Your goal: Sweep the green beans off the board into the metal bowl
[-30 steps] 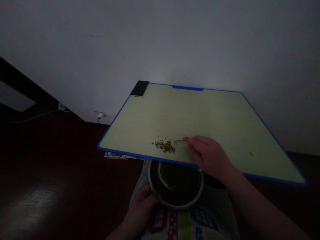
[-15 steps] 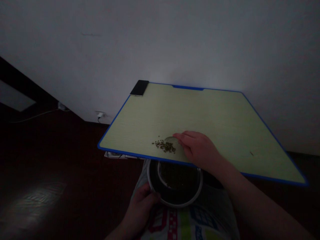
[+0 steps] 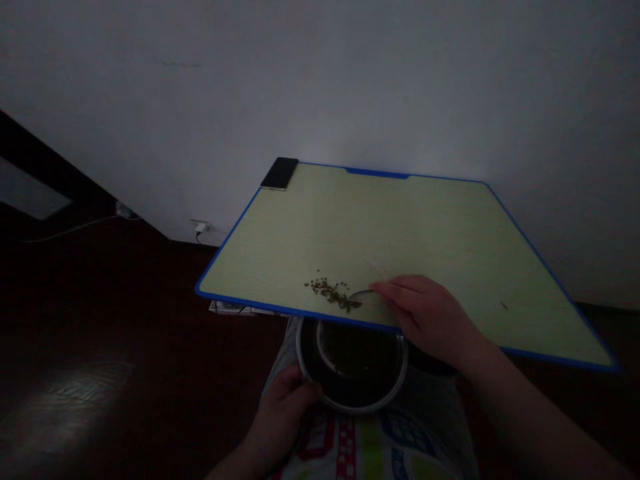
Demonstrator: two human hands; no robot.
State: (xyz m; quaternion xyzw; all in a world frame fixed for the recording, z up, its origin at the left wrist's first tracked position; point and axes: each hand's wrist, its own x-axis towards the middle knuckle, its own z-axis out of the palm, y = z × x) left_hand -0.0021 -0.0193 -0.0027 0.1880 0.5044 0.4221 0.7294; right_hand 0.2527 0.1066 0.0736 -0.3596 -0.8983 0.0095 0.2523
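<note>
My right hand is closed on a small spoon low over the front of the pale board; its exact shape is hard to make out in the dim light. The spoon's head touches the right end of a scattered pile of small greenish-brown beans. Below the board's front edge, a round bowl with a shiny rim sits on my lap, partly hidden by the board. Dark contents, too dim to identify, lie inside it. My left hand grips the bowl's left rim with the thumb on top.
A pale-topped folding table with blue edging stands against the white wall. On its far left corner lies a black phone. A small dark speck is at the right. A plug sits in the wall socket.
My right hand has shifted right and slightly nearer to me, and the spoon has turned. Some beans have spread to the right. My left hand and the bowl have barely moved.
</note>
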